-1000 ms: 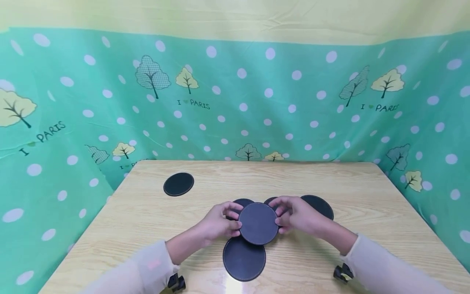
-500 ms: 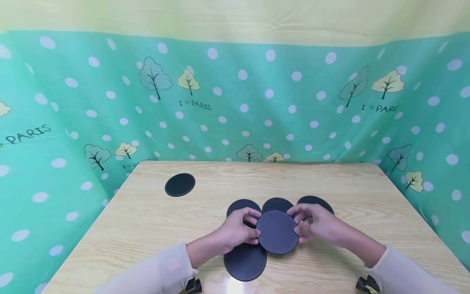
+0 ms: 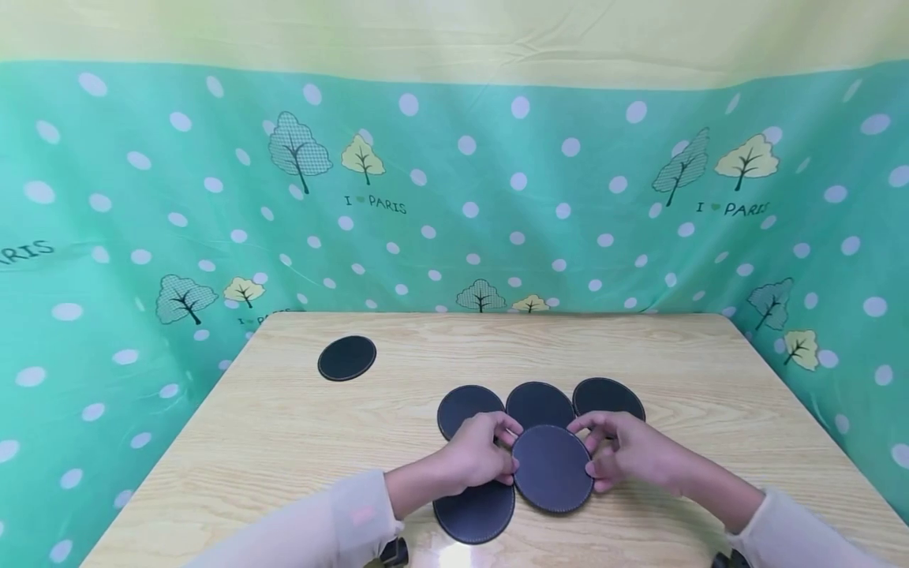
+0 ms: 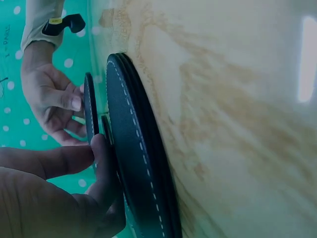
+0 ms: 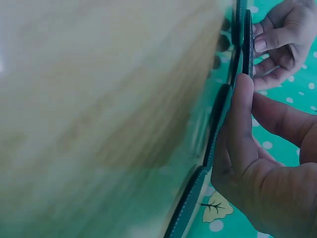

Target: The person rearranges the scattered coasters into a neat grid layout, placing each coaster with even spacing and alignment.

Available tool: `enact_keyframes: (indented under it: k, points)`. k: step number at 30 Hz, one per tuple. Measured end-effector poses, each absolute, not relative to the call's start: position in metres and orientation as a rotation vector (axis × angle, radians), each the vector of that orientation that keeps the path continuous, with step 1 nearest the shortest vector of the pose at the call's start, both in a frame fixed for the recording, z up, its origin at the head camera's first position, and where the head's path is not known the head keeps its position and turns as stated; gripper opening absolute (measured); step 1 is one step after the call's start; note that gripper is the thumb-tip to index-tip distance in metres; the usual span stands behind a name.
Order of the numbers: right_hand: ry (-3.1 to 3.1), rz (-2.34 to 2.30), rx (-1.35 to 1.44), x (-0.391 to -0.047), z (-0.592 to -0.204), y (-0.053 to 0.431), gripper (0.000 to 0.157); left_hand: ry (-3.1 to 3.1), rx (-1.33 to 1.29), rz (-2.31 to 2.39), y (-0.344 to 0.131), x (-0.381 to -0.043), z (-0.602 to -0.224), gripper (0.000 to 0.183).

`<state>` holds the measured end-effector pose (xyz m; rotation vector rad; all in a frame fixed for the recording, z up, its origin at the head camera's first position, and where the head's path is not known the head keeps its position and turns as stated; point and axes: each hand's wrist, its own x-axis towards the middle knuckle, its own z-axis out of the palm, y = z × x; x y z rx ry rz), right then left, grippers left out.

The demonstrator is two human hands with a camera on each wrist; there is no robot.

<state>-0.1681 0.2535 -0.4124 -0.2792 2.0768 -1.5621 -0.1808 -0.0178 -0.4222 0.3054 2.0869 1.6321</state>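
Note:
A round dark coaster (image 3: 553, 468) with a stitched edge is pinched between both hands. My left hand (image 3: 484, 454) grips its left edge with thumb and fingers, and my right hand (image 3: 628, 454) grips the right edge. In the left wrist view the held coaster (image 4: 90, 106) shows edge-on, with a gap between it and the coaster lying on the table (image 4: 133, 148). The right wrist view also has the coaster (image 5: 247, 44) edge-on between the two hands. Below my left hand lies a front coaster (image 3: 474, 513), partly covered by that hand.
Behind the hands, a row of three more coasters lies on the wooden table (image 3: 398, 347): left (image 3: 465, 406), middle (image 3: 540, 401) and right (image 3: 608, 397). Another coaster (image 3: 347, 358) lies apart at the back left. A green dotted cloth (image 3: 454, 197) hangs around the table.
Both hands have carried the held coaster to the right and toward the person, from over the left coasters to beside the front one. The middle coaster behind is now more uncovered.

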Motion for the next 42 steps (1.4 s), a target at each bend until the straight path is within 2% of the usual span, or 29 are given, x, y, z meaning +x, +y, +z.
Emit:
enact_keyframes:
  k: [15, 28, 42]
  points:
    - [2.135, -1.550, -0.209, -0.156, -0.422, 0.251, 0.057, 2.264, 0.393, 1.444, -0.007, -0.179, -0.420, 0.038]
    - [2.186, -1.495, -0.194, -0.154, -0.420, 0.247, 0.057, 2.420, 0.528, 1.194, -0.004, -0.184, -0.417, 0.042]
    - [2.250, -1.448, -0.233, -0.152, -0.421, 0.241, 0.057, 2.410, 0.546, 1.181, -0.007, -0.186, -0.420, 0.040]
